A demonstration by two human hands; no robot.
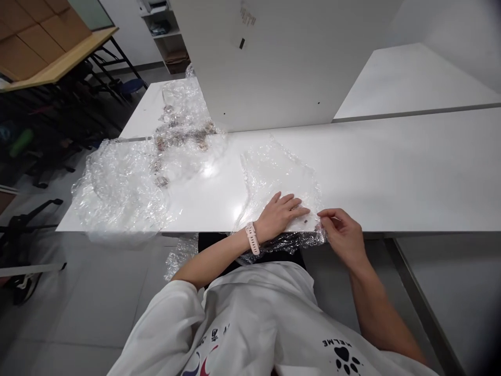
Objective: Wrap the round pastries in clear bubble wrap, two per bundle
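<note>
Left hand (282,214): palm down, grip fingers apart, resting on one bubble-wrap piece (279,164) at the front edge of the table (391,177). Right hand (343,234): grip pinched on the piece's near right corner. Wristbands (252,239): one.

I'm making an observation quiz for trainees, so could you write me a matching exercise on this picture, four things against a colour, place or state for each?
Things:
1. Left hand
2. Right hand
3. Wristband
4. Stool

Descriptions:
A. Blue, in the background
B. At the right edge of the clear plastic sheet, thumb and forefinger close together
C. Pale pink
D. Laid on the clear plastic sheet, fingers spread

Right pairs: 1-D, 2-B, 3-C, 4-A
</note>
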